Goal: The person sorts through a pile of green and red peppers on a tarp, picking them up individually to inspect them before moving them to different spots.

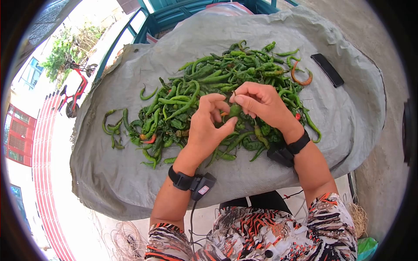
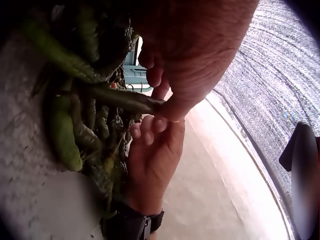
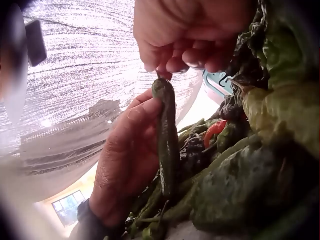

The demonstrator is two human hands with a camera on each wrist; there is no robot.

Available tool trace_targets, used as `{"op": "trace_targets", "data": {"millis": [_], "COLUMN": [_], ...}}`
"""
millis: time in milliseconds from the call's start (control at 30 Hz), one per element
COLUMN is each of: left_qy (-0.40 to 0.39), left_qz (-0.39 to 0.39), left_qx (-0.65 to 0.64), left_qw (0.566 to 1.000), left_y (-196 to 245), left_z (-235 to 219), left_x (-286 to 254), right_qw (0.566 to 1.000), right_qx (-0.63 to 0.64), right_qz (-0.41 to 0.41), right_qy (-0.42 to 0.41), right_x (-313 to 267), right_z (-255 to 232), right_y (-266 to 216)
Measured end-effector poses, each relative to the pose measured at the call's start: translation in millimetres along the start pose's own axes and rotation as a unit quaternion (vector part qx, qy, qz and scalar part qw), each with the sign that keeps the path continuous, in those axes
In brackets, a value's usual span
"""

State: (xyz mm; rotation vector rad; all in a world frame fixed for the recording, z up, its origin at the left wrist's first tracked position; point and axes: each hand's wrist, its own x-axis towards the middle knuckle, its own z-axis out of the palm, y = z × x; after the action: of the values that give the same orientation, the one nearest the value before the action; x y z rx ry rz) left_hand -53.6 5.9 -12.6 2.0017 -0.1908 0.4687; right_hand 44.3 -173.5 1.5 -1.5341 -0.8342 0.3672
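Observation:
My left hand (image 1: pixel 203 126) holds a green chili pepper (image 3: pixel 168 140) between thumb and fingers, its body pointing down in the right wrist view. At the pepper's top end, my right hand (image 1: pixel 263 104) pinches the thin stem (image 3: pixel 159 74) between thumb and fingertips. Both hands are over the near side of a wide heap of green chili peppers (image 1: pixel 213 79), with dark, wilted leaves mixed in. A curved red-orange pepper (image 1: pixel 302 81) lies at the heap's right edge, and a few red ones show among the green.
The heap lies on a grey woven sheet (image 1: pixel 117 174). A black phone (image 1: pixel 327 70) rests on it at the right. Several peppers (image 1: pixel 114 128) lie apart at the left. Beyond the sheet stand a teal metal cart frame (image 1: pixel 167 19) and a red scooter (image 1: pixel 79 92).

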Motion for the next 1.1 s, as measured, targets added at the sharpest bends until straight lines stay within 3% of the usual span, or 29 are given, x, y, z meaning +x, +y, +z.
{"op": "trace_targets", "data": {"millis": [133, 233, 300, 367, 433, 533, 700, 800, 833, 967, 1100], "left_qy": [0.013, 0.020, 0.013, 0.004, -0.006, 0.003, 0.019, -0.109, -0.107, -0.102, -0.107], "left_qz": [0.009, -0.015, 0.053, 0.063, 0.019, 0.023, 0.000, 0.140, 0.146, 0.138, 0.108], "left_qx": [-0.072, -0.043, 0.027, 0.062, 0.065, 0.065, 0.059, 0.240, 0.256, 0.269, 0.234], "left_qw": [0.997, 0.999, 0.998, 0.996, 0.998, 0.998, 0.998, 0.955, 0.949, 0.948, 0.960], "left_y": [-11, -13, -27, -34, -16, -16, -9, -16, -15, -11, -13], "left_z": [3, 2, 3, 4, 4, 8, 8, 1, 4, 8, 8], "left_x": [1, 2, 6, 6, 3, 2, 1, 6, 4, 2, 3], "right_qw": [0.997, 0.986, 0.969, 0.953, 0.939, 0.936, 0.932, 0.923, 0.922, 0.968, 0.977], "right_qx": [0.059, 0.100, 0.139, 0.172, 0.189, 0.163, 0.185, 0.189, 0.183, 0.096, 0.040], "right_qz": [-0.009, -0.049, -0.073, -0.094, -0.112, -0.111, -0.116, -0.103, -0.102, -0.073, -0.058], "right_qy": [0.044, 0.127, 0.191, 0.233, 0.266, 0.291, 0.290, 0.319, 0.325, 0.218, 0.200], "right_x": [-1, 1, 2, 4, 6, 5, 7, 9, 8, 4, 6], "right_z": [1, -7, -9, -10, -10, -10, -12, -4, -3, -7, 3], "right_y": [-3, 0, 3, 7, 6, 6, 9, -1, -2, 6, 8]}}
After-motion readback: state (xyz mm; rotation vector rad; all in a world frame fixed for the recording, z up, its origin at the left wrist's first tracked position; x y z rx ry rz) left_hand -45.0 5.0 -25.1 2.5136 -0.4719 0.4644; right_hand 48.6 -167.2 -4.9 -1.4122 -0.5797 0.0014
